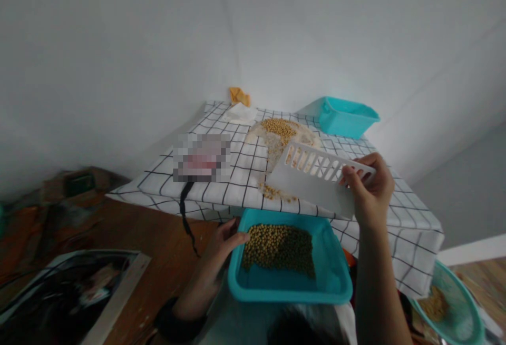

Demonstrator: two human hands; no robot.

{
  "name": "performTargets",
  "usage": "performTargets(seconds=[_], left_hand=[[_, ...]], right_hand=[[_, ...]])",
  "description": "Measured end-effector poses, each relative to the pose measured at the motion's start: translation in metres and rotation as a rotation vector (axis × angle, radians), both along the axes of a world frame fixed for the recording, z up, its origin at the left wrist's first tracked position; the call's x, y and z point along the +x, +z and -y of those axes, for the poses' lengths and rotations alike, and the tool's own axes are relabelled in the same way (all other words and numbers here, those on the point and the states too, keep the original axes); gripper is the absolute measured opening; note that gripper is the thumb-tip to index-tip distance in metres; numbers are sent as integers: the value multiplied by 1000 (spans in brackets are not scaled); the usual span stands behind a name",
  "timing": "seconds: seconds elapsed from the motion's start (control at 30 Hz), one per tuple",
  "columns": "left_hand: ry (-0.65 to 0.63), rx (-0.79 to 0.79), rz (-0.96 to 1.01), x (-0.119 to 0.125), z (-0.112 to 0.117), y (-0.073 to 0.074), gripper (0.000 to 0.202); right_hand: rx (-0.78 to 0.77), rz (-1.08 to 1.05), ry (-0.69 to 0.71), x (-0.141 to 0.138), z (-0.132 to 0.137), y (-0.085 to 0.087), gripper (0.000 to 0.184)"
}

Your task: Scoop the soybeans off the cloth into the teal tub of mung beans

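Observation:
My right hand [371, 189] grips a white plastic board with slots [312, 184] by its slotted edge, fingers through the openings. The board is tilted over the table's front part, beside a few loose soybeans [272, 192]. My left hand [221, 250] holds the left rim of a turquoise plastic basin [330, 287], thumb over the edge. The basin sits just below the table's front edge with a layer of soybeans [272, 242] inside. A larger pile of soybeans [280, 127] lies farther back on the table, partly on a pale round patch.
A checked cloth [241, 163] covers the table. On it stand a second turquoise bin [348, 118], a white wrapper [240, 114], a yellow cloth [239, 96] and a blurred-out flat object [202, 158] with a black strap. A turquoise basket [466, 308] sits low right.

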State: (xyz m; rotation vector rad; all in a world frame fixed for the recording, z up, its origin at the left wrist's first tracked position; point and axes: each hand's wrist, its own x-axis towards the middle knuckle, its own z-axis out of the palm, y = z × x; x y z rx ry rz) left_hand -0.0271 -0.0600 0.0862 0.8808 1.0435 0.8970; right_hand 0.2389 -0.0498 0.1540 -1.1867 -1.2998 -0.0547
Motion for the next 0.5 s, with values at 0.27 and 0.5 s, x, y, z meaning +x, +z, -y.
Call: performTargets(seconds=[0.27, 0.5], left_hand=[[55, -63, 51, 1, 2, -3, 13], [83, -53, 36, -1, 0, -2, 16]], right_hand=[[46, -130, -37, 10, 15, -17, 28], [31, -118, -25, 6, 18, -22, 25]])
